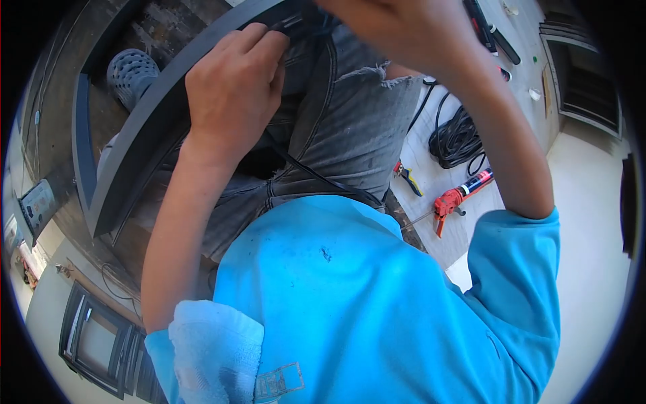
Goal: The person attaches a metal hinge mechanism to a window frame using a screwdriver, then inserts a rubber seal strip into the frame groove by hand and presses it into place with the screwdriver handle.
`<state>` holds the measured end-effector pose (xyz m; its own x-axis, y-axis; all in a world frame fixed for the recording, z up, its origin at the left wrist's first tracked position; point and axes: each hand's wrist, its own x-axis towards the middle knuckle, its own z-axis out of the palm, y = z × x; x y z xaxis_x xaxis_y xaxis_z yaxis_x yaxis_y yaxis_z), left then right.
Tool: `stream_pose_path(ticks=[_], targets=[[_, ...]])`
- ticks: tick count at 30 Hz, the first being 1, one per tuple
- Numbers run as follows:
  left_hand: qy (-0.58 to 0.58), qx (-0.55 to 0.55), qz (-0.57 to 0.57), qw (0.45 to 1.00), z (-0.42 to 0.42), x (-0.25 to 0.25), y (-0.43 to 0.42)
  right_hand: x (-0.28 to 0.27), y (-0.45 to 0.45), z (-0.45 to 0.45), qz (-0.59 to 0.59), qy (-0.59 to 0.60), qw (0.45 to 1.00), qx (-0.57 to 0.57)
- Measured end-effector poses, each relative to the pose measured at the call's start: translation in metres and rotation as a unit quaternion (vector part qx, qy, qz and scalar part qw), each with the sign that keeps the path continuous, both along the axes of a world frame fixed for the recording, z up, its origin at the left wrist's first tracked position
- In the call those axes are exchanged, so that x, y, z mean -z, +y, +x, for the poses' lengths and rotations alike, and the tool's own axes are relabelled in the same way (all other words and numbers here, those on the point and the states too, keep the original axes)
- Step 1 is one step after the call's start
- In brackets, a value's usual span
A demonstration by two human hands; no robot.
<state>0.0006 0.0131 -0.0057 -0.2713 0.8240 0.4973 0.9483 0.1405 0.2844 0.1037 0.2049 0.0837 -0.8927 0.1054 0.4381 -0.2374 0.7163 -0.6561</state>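
- Location: the grey frame (165, 97) lies across your lap, running just beside your left hand, over the grey trousers (370, 145).
- Left hand (232, 87): the fingers curl inward; the fingertips are hidden, so you cannot tell whether they grip the thin dark piece (293, 24) beside them.
- Right hand (407, 27): partly cut off by the upper edge; you cannot tell whether it is open, closed or gripping.
- Stiffness: treat the frame as rigid; its bend is probably lens distortion.
- Weight: expect a moderate, awkward load, long rather than dense.
- Surface: the smooth finish likely slips under damp fingers and scratches easily. Edges may be sharp.
- Hold: take the frame by its broad outer face, with fingers spread and clear of corners.
- Dark cord (313, 172): it crosses your lap; judge it soft and flexible. Pinch it close to its working end.
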Motion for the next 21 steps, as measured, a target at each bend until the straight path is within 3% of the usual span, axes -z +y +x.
stream_pose_path(ticks=[1,4,6,9,10,12,14,16,20,21], targets=[[-0.003,0.002,0.003,1.000,-0.001,0.000,0.000,-0.020,-0.009,-0.002,-0.099,0.008,0.995,0.022],[-0.011,0.003,-0.002,1.000,-0.001,0.001,-0.002,0.031,0.005,-0.005,-0.114,0.115,0.987,-0.005],[-0.002,-0.006,-0.019,1.000,0.000,0.000,-0.002,0.049,0.005,0.001,0.060,0.068,0.996,0.004],[0.002,-0.003,-0.026,1.000,-0.002,-0.002,-0.002,-0.014,-0.011,-0.001,-0.142,0.042,0.989,0.029],[-0.008,0.003,-0.027,1.000,-0.002,0.000,-0.004,0.003,-0.007,-0.004,-0.140,0.064,0.988,0.018],[-0.021,0.007,-0.020,1.000,-0.004,0.000,-0.005,0.036,0.001,-0.011,-0.137,0.109,0.985,-0.003],[-0.018,0.002,-0.045,0.999,-0.003,-0.003,-0.006,0.040,-0.003,-0.001,0.004,-0.012,0.999,0.029],[-0.014,-0.002,-0.059,0.998,-0.003,-0.008,-0.010,0.024,0.002,-0.005,0.019,-0.057,0.998,0.028],[-0.036,-0.002,-0.052,0.998,-0.004,-0.017,-0.023,0.003,-0.008,-0.003,-0.021,0.080,0.997,0.008],[-0.048,-0.004,-0.050,0.998,-0.005,-0.016,-0.028,0.000,-0.004,-0.001,-0.090,0.135,0.986,-0.050]])
